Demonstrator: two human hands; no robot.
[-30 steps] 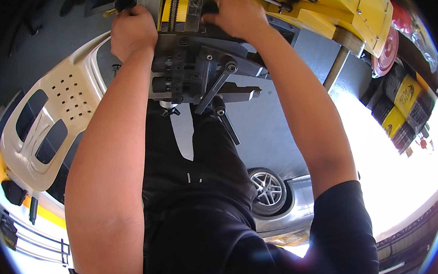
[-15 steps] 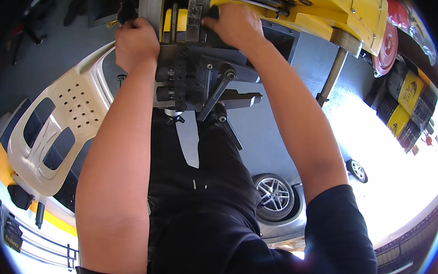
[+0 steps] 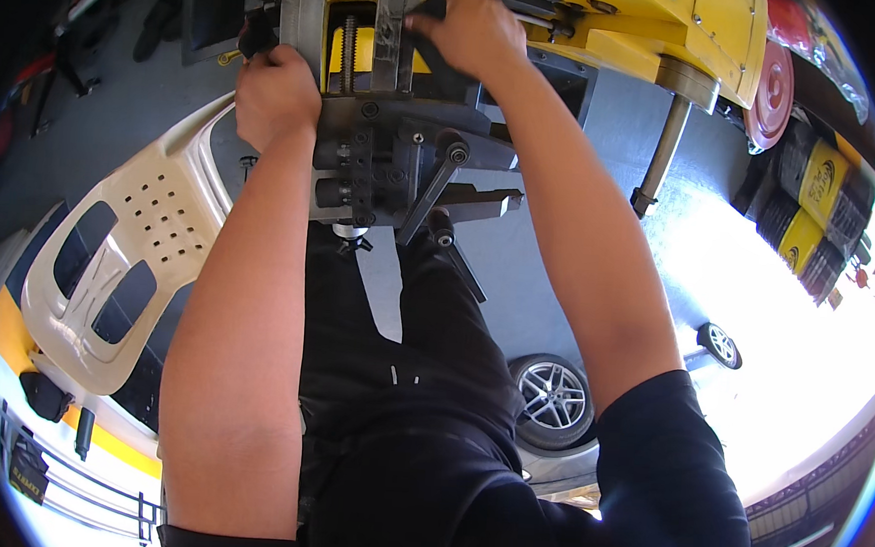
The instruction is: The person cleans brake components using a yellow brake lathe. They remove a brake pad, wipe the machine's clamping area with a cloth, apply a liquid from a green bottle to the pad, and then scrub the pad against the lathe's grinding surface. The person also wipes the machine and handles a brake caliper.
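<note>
The left hand [image 3: 276, 101] grips a black knob [image 3: 259, 34] and the right hand [image 3: 480, 37], apparently, a black handle [image 3: 431, 8], flanking a threaded rod [image 3: 348, 55].

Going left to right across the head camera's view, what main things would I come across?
Cream plastic chair → left hand → threaded screw → right hand → silver-spoked car wheel → cylindrical metal post → reddish round disc.

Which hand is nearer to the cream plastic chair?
Left. In the picture, the left hand lies up and right of the chair, close to its upper end; the right hand is farther right, beyond the threaded screw.
</note>
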